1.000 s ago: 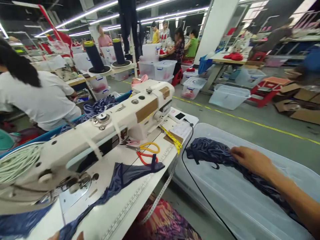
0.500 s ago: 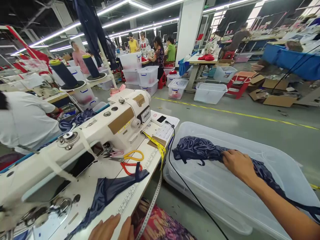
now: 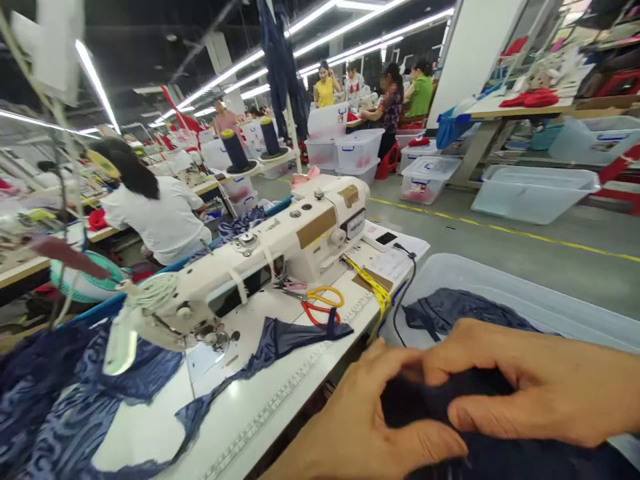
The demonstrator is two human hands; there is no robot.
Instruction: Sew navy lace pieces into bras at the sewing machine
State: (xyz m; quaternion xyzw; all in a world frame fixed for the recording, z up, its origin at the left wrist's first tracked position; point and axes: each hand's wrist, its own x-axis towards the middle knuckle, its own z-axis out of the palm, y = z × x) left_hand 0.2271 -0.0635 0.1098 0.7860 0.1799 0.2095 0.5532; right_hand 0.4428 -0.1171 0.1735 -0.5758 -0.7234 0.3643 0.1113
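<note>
Close to the camera, my left hand and my right hand meet over a dark navy fabric piece. Fingers and thumbs of both hands are closed on the cloth, whose lower part runs out of view. Behind the hands, more navy fabric lies in a clear plastic bin, partly hidden by my right hand. To the left, a navy mesh strip stretches over the white sewing table, beside scissors with yellow and red handles.
A white sewing machine stands across the table. A yellow tape measure hangs over the edge near a black cable and a phone. Patterned navy fabric is heaped at left. A co-worker in white sits beyond.
My right hand has come from the bin toward me, and my left hand has risen from the table edge to join it on dark fabric. The view has swung left.
</note>
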